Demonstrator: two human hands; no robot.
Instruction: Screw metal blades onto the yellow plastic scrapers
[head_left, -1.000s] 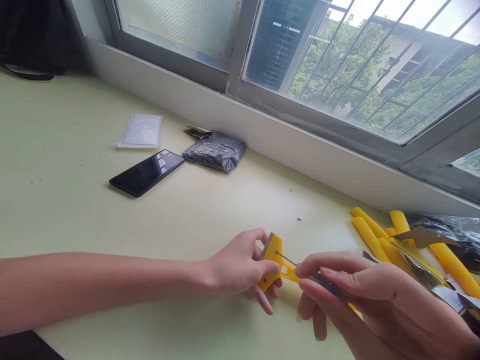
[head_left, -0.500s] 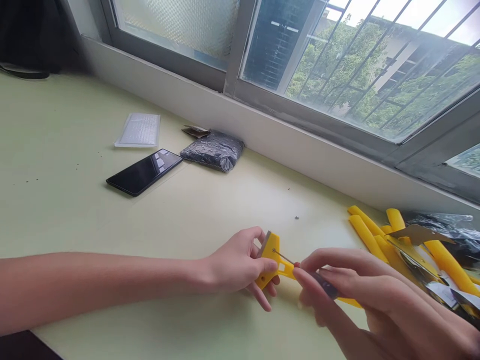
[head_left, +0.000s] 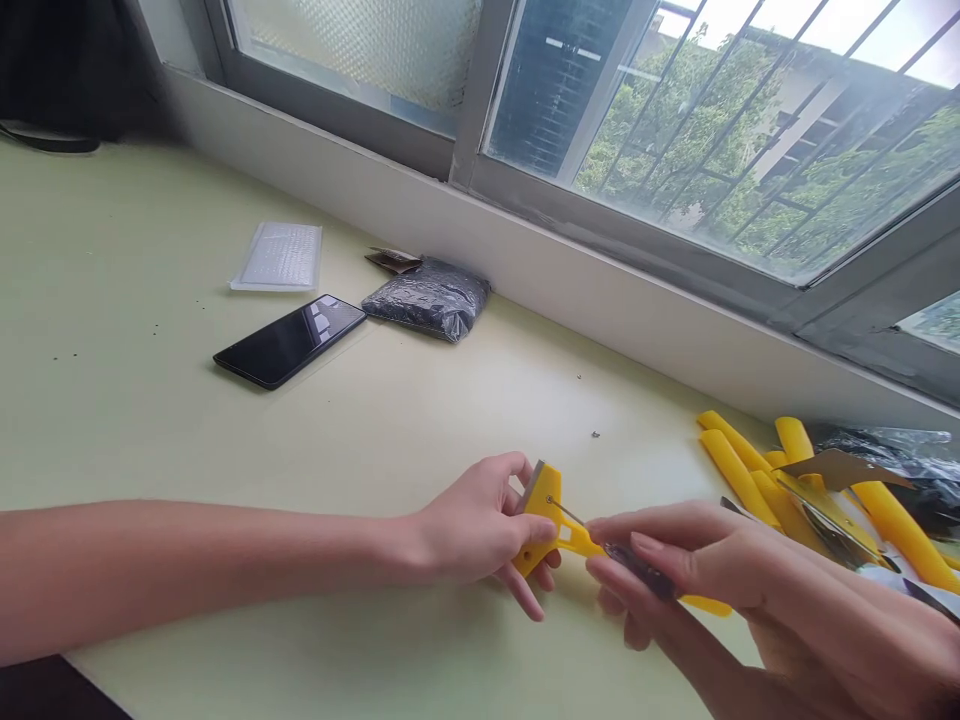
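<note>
A yellow scraper with a metal blade along its left edge is gripped at the head by my left hand, thumb on top and fingers beneath. My right hand is closed around the dark handle of a screwdriver. Its thin shaft slants up to a screw in the scraper's head, and the tip meets it there. Below the screwdriver the scraper's yellow handle runs to the right, partly hidden by my right fingers. A second, dark hole shows on the head near my left thumb.
Several yellow scraper parts are heaped at the right beside crumpled clear plastic. A phone, a clear plastic case and a black wrapped packet lie further back. Tiny screws rest near the window wall.
The right fingers have shifted their grip around the screwdriver handle. Its tip stays at the screw, and my left hand holds the scraper in nearly the same place.
</note>
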